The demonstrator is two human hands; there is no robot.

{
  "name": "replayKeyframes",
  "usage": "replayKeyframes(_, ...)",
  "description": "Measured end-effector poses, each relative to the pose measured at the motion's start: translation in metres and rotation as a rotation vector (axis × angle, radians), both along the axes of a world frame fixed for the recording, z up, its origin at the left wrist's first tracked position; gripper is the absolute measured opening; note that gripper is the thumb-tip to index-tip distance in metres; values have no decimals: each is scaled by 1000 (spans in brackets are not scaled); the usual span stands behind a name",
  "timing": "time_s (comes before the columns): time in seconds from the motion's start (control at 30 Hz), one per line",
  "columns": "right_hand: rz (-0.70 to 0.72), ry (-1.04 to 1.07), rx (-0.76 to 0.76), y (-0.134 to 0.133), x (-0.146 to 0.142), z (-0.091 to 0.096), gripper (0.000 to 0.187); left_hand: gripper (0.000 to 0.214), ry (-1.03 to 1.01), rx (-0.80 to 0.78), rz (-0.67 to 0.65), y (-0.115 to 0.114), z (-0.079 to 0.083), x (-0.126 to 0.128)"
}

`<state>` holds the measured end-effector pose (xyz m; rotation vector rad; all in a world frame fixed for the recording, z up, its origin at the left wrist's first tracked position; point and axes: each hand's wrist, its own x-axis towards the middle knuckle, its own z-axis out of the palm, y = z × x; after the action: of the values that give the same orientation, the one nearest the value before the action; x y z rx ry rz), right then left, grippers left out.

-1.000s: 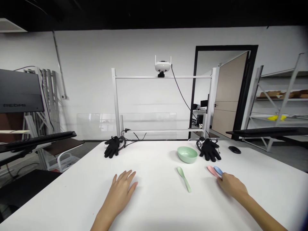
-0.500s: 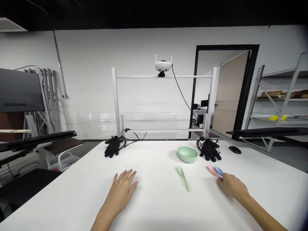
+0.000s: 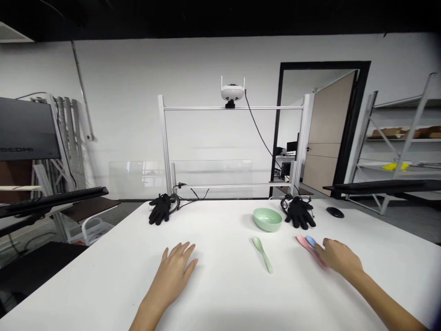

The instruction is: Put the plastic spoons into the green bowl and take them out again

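On the left of the white table, my left hand rests palm down with its fingers spread, holding nothing. My right hand is low over the table at the right. Its thumb and forefinger are a little apart at the blue spoon, whose handle is mostly hidden by the hand. Beside it a pink spoon lies at a slant, its handle end near my right fingers. A light green spoon lies between my hands, apart from both. Behind it stands a green bowl.
Black gloves with cables lie at the back, one on the left and another on the right. A black mouse sits at the right. A metal frame stands along the far edge of the table.
My right hand has shifted slightly right, uncovering more of the pink spoon's handle. The view has moved a little. My left hand and the bowl have stayed put.
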<state>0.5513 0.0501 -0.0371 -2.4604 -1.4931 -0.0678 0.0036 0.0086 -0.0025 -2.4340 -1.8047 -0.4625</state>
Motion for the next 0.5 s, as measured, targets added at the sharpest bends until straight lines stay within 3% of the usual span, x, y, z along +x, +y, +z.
replayKeyframes(0.2,-38,40,-74,11,22,-3,34,54,19,-10,8,-1,2,1)
replayKeyframes(0.5,-20,102,-147,20,42,-25,20,53,30,-12,16,-3,2,0)
